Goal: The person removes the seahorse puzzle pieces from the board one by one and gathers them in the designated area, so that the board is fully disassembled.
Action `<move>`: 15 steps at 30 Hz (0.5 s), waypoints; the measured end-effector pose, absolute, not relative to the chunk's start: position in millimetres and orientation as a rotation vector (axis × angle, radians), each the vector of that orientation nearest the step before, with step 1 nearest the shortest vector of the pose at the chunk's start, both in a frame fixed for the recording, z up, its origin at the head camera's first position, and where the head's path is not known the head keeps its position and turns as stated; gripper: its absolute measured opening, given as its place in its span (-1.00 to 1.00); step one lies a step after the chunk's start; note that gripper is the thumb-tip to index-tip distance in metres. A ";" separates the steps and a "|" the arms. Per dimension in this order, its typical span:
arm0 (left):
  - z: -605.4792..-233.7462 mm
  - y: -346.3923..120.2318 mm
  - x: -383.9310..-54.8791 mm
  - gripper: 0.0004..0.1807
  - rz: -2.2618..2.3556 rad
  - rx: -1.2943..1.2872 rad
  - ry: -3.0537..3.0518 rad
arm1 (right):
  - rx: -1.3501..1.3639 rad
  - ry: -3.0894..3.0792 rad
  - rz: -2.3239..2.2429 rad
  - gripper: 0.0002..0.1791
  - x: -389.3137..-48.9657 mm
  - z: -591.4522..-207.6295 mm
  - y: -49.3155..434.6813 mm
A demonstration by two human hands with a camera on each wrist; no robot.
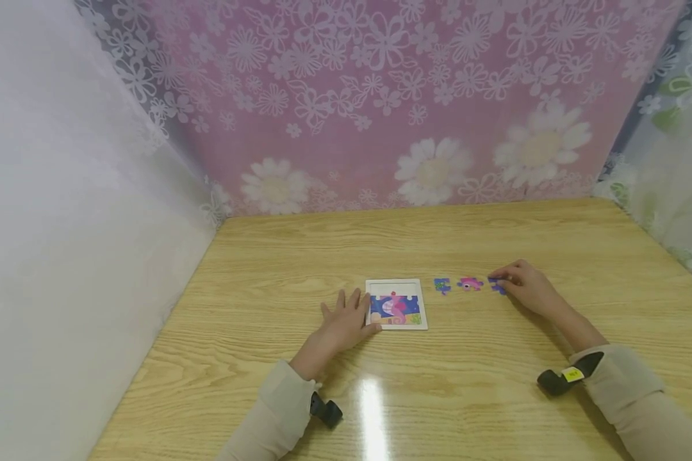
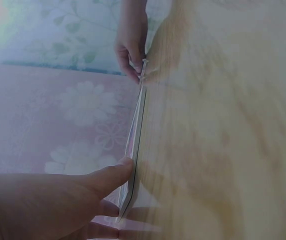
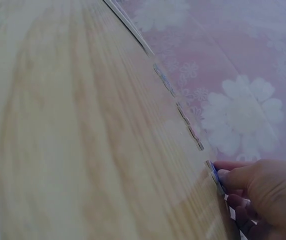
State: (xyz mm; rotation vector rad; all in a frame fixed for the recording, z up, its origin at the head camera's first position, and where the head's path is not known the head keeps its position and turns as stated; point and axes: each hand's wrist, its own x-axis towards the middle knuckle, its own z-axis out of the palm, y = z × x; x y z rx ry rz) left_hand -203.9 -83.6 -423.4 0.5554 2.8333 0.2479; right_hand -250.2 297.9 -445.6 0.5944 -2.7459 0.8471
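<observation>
In the head view a white-framed puzzle board (image 1: 395, 281) lies flat on the table, its lower part filled with a pink seahorse picture (image 1: 396, 308). My left hand (image 1: 343, 325) rests along the board's left side with fingers spread and the thumb at its lower edge. To the right of the board lie a blue and green puzzle piece (image 1: 441, 285) and a pink puzzle piece (image 1: 470, 283) with an eye on it. My right hand (image 1: 533, 291) pinches a blue puzzle piece (image 3: 216, 177) between thumb and forefinger, at the right end of this row.
A wood-grain table (image 1: 450, 384) carries everything. Behind it hangs a pink flowered cloth (image 1: 346, 128), with a white wall (image 1: 81, 256) at the left and a pale floral cloth (image 1: 675, 166) at the right. Both wrists wear dark cameras (image 1: 325, 410).
</observation>
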 end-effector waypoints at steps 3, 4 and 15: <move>-422.7 -83.8 -203.5 -0.20 0.256 0.553 2.832 | 0.591 -2.741 0.848 -0.82 -250.6 -446.2 297.9; -422.4 -83.8 -203.3 -0.20 0.256 0.552 2.832 | 0.589 -2.743 0.850 -0.82 -250.7 -446.4 297.8; -420.9 -84.1 -203.3 -0.20 0.248 0.555 2.834 | 0.555 -2.757 0.878 -0.83 -250.4 -446.5 297.1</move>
